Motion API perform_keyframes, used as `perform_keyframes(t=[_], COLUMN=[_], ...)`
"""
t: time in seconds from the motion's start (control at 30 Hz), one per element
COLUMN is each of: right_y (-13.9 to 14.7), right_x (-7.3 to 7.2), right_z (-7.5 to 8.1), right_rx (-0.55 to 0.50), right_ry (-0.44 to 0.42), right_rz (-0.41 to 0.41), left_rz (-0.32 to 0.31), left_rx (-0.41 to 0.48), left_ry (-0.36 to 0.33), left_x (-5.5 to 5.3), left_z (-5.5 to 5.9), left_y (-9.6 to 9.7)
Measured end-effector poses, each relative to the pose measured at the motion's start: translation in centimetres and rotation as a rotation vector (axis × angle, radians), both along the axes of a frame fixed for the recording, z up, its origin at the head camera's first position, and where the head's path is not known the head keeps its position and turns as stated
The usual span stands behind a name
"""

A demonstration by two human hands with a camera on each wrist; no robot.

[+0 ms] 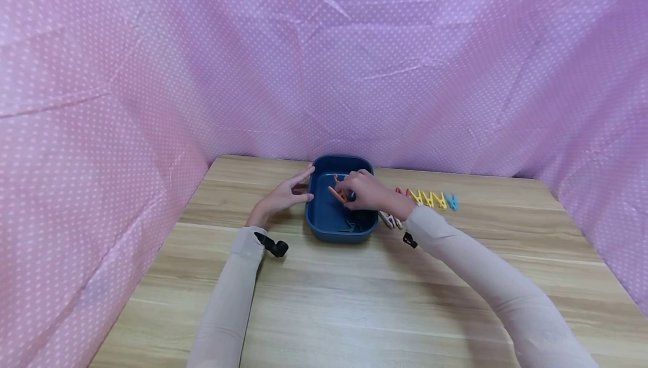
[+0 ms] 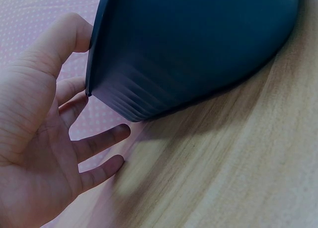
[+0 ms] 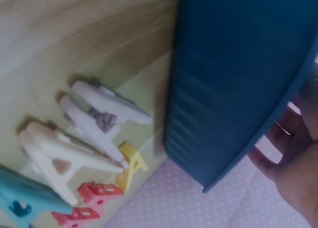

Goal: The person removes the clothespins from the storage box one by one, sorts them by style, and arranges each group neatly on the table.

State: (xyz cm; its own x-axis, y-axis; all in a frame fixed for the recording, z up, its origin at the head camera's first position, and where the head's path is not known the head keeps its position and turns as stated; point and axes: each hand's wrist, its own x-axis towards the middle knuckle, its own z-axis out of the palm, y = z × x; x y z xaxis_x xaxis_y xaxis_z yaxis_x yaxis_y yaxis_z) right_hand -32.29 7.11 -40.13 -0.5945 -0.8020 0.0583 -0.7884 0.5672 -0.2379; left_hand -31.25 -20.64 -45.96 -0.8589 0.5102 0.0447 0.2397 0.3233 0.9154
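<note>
A dark blue plastic basin (image 1: 340, 237) stands near the table's back edge. My left hand (image 1: 280, 196) touches its left rim, thumb and fingers spread and fairly straight; in the left wrist view, the thumb of that hand (image 2: 35, 114) meets the rim while the lower fingers stay off the basin wall (image 2: 198, 49). Over the basin's inside, my right hand (image 1: 365, 191) pinches an orange clothespin (image 1: 335, 194). A dark, small item (image 1: 352, 225) lies on the basin floor, too small to identify. From the right wrist, the basin wall (image 3: 223, 89) hides what those fingers hold.
Right of the basin lie several clothespins: yellow (image 1: 429, 199), blue (image 1: 452, 202), and pale ones (image 1: 387, 220) beside the wall. In the right wrist view, red clothespins (image 3: 99, 192) lie near a teal one (image 3: 30, 195). Pink dotted cloth (image 1: 354, 75) hangs behind the wooden table (image 1: 314, 300).
</note>
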Motion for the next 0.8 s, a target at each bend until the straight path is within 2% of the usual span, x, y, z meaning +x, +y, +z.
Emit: perform_keyframes(t=[0.4, 0.8], right_y=[2.3, 5.4], right_x=[1.4, 2.3], right_z=[1.3, 1.9], right_rx=[-0.12, -0.184], right_ry=[0.158, 0.21], right_rz=[0.051, 0.049], left_rz=[0.017, 0.004], left_rx=[-0.012, -0.005], left_ry=[-0.011, -0.005], left_x=[0.0, 0.0], left_z=[0.1, -0.1], left_y=[0.2, 0.0])
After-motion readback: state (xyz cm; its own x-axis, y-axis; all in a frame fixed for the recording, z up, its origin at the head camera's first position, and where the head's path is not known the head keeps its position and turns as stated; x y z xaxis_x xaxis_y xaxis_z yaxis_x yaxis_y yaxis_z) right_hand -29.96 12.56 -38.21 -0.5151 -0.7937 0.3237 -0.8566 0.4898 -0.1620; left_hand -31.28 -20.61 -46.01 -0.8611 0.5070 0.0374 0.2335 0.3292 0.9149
